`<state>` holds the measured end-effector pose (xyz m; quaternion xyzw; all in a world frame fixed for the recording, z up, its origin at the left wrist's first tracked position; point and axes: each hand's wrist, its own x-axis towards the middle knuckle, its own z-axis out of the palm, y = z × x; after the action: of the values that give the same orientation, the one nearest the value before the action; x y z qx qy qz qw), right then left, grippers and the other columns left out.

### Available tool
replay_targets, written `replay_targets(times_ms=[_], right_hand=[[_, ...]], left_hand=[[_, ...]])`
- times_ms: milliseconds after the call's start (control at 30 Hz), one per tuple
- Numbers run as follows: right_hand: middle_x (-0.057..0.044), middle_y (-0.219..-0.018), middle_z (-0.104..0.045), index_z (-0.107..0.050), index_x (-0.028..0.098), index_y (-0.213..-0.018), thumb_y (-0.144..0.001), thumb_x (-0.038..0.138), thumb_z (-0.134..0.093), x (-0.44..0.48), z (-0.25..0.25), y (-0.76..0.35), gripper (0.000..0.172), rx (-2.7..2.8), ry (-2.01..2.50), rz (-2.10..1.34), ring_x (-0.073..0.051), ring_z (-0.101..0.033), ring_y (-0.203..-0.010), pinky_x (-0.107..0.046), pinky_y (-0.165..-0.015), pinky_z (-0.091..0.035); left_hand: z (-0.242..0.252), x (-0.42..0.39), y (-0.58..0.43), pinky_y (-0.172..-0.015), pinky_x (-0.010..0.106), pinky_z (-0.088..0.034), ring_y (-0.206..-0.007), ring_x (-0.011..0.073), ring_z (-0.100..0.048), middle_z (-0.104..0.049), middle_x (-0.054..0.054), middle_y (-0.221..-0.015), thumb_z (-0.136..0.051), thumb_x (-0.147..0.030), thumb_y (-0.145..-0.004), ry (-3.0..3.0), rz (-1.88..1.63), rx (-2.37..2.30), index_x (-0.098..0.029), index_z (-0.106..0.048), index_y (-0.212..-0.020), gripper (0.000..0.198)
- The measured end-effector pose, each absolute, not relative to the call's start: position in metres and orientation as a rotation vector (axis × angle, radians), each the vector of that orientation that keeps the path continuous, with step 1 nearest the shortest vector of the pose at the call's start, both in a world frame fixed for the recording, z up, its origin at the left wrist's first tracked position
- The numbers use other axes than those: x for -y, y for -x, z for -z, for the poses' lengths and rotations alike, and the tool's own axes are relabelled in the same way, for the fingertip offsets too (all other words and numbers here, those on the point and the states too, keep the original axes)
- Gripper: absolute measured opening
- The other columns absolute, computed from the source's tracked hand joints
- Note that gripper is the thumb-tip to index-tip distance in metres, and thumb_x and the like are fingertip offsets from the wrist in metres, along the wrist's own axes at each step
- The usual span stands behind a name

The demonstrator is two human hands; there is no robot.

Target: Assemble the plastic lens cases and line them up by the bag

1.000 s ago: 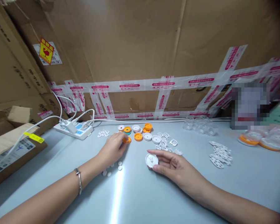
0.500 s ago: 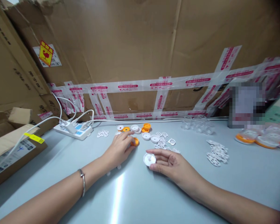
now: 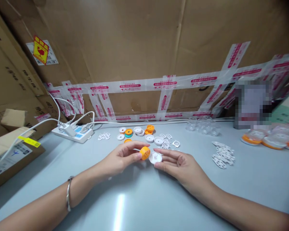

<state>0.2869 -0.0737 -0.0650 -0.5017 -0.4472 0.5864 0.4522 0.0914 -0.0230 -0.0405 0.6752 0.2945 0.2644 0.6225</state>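
Between the thumb and fingers of my left hand (image 3: pixel 125 157) is a round orange plastic cap (image 3: pixel 144 153), tilted on its edge. My right hand (image 3: pixel 175 162) grips a round white plastic cap (image 3: pixel 155 158) by its right side, its inner face turned up. The two caps are close together, side by side above the table; whether they touch is hard to tell. Just beyond my hands lie white caps (image 3: pixel 149 138), orange caps (image 3: pixel 149 129) and a teal piece (image 3: pixel 128 135). Flat white cut-out discs (image 3: pixel 167 143) are scattered behind my right hand.
Small white parts (image 3: pixel 104 136) lie near a power strip (image 3: pixel 73 132) at the back left. Clear plastic cups (image 3: pixel 203 126), more white cut-out pieces (image 3: pixel 223 154) and orange-and-white domed assemblies (image 3: pixel 255 137) are on the right. A large cardboard box (image 3: pixel 135 41) stands behind the table.
My left hand has lifted the orange cap from among the loose parts and moved it right, beside the white cap. My right hand still holds the white cap, and the view has shifted slightly.
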Motion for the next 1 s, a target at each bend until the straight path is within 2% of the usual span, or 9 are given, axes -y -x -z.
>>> replay_targets(times_ms=[67,300,533,633,800,1000], right_hand=[[0.001,-0.075,-0.07,-0.064,0.017,-0.105,-0.057,0.031,-0.077,0.0733,0.0662,-0.287,0.052,1.134,1.243,-1.398,-0.016,-0.066,-0.078,-0.027,-0.075,-0.051],[0.0,-0.077,-0.073,-0.062,0.019,-0.096,-0.053,0.028,-0.079,0.0753,0.0608,-0.2838,0.048,1.133,1.171,-1.405,-0.017,-0.069,-0.078,-0.027,-0.076,-0.054],[0.0,-0.077,-0.074,-0.064,0.02,-0.084,-0.054,0.028,-0.08,0.0769,0.0625,-0.2844,0.036,1.156,1.127,-1.424,-0.018,-0.07,-0.077,-0.027,-0.075,-0.056],[-0.001,-0.079,-0.074,-0.068,0.02,-0.083,-0.052,0.029,-0.081,0.0768,0.0635,-0.2844,0.035,1.159,1.121,-1.417,-0.02,-0.07,-0.08,-0.028,-0.078,-0.056],[0.0,-0.082,-0.074,-0.069,0.021,-0.087,-0.056,0.029,-0.079,0.0767,0.0636,-0.2845,0.033,1.179,1.078,-1.435,-0.019,-0.069,-0.082,-0.027,-0.08,-0.055],[0.001,-0.074,-0.074,-0.061,0.02,-0.091,-0.057,0.03,-0.078,0.0783,0.0622,-0.2843,0.039,1.136,1.174,-1.454,-0.016,-0.07,-0.075,-0.023,-0.071,-0.055]], left_hand=[[0.0418,0.0253,-0.0941,-0.078,0.031,-0.044,-0.082,0.0138,-0.057,-0.059,0.004,-0.095,-0.061,-0.028,-0.081,-1.575,-0.628,-0.679,-0.018,-0.056,-0.106,0.028],[0.041,0.0293,-0.0964,-0.083,0.032,-0.046,-0.093,0.0159,-0.058,-0.057,0.005,-0.103,-0.061,-0.019,-0.079,-1.623,-0.704,-0.657,-0.017,-0.055,-0.103,0.025],[0.0442,0.0328,-0.0961,-0.088,0.037,-0.048,-0.103,0.0198,-0.057,-0.053,0.008,-0.115,-0.056,-0.013,-0.082,-1.741,-0.731,-0.643,-0.019,-0.052,-0.112,0.031],[0.0449,0.033,-0.0972,-0.089,0.04,-0.048,-0.103,0.0211,-0.057,-0.056,0.008,-0.108,-0.053,-0.013,-0.084,-1.769,-0.697,-0.643,-0.016,-0.053,-0.111,0.028],[0.0452,0.033,-0.099,-0.094,0.038,-0.046,-0.106,0.0201,-0.056,-0.055,0.007,-0.108,-0.052,-0.008,-0.084,-1.782,-0.717,-0.577,-0.017,-0.054,-0.11,0.027],[0.0462,0.0313,-0.0977,-0.092,0.035,-0.049,-0.105,0.0179,-0.057,-0.054,0.006,-0.11,-0.051,-0.009,-0.086,-1.925,-0.705,-0.571,-0.019,-0.054,-0.111,0.027]])
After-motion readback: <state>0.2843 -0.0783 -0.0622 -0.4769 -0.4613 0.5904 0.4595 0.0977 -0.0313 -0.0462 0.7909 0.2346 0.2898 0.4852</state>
